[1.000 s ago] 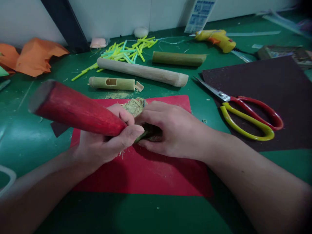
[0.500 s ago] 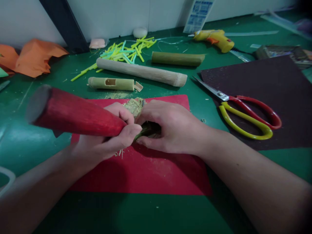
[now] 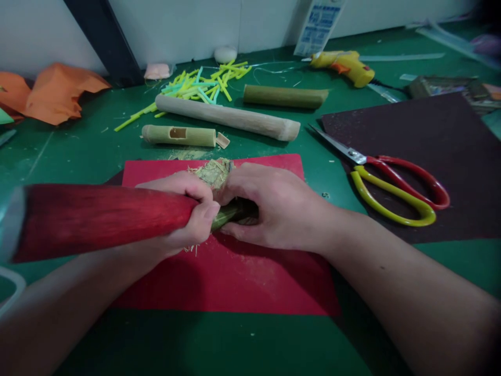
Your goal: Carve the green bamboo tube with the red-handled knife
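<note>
My left hand [image 3: 199, 222] is wrapped round the narrow end of a thick red wooden handle [image 3: 105, 219], which points left; the tool's working end is hidden by the fingers. Close against it, my right hand [image 3: 279, 203] curls over a green bamboo piece [image 3: 226, 215] and presses it down, thumb on the near side. Most of that piece lies under the palm. Pale fibrous shavings [image 3: 213, 171] are heaped just beyond the fingers. Beneath both hands lies a red sheet [image 3: 270, 282].
Behind are a notched bamboo tube [image 3: 195, 136], a long pale bamboo stick [image 3: 235, 116], a greenish bamboo tube [image 3: 284, 96] and cut straws [image 3: 188, 86]. Open scissors [image 3: 391, 188] lie right on a dark sheet [image 3: 442, 141]. A yellow glue gun [image 3: 348, 65] sits at the back.
The red handle's wide end has swung down and toward me, lying more level. My left hand has rolled with it. The right hand stays almost where it was on the bamboo.
</note>
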### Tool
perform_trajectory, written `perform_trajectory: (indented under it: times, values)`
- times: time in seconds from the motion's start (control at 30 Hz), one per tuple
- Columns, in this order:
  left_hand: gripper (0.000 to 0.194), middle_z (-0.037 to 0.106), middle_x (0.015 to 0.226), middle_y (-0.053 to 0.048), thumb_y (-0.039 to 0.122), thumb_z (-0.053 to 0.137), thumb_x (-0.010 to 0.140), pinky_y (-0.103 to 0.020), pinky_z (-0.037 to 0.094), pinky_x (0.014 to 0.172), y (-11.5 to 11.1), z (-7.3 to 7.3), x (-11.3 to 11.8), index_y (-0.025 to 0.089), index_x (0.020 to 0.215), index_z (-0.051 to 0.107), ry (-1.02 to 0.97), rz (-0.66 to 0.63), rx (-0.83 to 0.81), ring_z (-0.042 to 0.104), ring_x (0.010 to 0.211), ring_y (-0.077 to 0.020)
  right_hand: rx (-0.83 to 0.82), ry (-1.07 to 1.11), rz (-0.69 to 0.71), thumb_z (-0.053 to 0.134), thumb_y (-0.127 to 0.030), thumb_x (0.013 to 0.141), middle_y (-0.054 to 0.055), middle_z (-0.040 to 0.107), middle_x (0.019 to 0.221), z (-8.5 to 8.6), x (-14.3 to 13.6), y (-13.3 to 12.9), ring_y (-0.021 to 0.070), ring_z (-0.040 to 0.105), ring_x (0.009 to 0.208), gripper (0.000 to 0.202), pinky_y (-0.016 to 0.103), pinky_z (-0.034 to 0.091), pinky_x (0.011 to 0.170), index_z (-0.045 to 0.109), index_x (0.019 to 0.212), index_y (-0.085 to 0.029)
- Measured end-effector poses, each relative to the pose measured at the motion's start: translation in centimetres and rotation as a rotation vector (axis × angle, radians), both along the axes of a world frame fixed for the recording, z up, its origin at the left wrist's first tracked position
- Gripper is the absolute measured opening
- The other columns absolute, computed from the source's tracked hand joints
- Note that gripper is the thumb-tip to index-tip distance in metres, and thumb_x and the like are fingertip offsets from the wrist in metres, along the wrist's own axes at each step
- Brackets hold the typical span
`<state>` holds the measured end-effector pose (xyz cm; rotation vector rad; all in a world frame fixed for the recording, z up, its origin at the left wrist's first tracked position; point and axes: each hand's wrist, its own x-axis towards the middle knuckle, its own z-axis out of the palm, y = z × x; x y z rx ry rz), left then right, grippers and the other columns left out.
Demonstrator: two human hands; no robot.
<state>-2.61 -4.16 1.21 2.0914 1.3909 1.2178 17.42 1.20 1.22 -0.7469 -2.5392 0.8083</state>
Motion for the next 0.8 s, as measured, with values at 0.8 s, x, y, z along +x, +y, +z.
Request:
perform_trajectory:
  times: [0.8]
  values:
    - [0.024, 0.075, 0.085, -0.002, 0.017, 0.079, 0.079, -0.024, 0.062, 0.077, -0.2, 0.6, -0.7, 0.019, 0.098, 0.065, 0.149, -0.427, 0.146, 0.074, 0.080, -0.0143, -0.011, -0.013, 0.060, 0.065, -0.020, 0.072, 0.004, 0.068, 0.089, 0.0, 1.2, 0.8, 0.0164, 0.056, 0.082, 0.017, 0.030, 0.039, 0.072, 0.068, 0.089, -0.018]
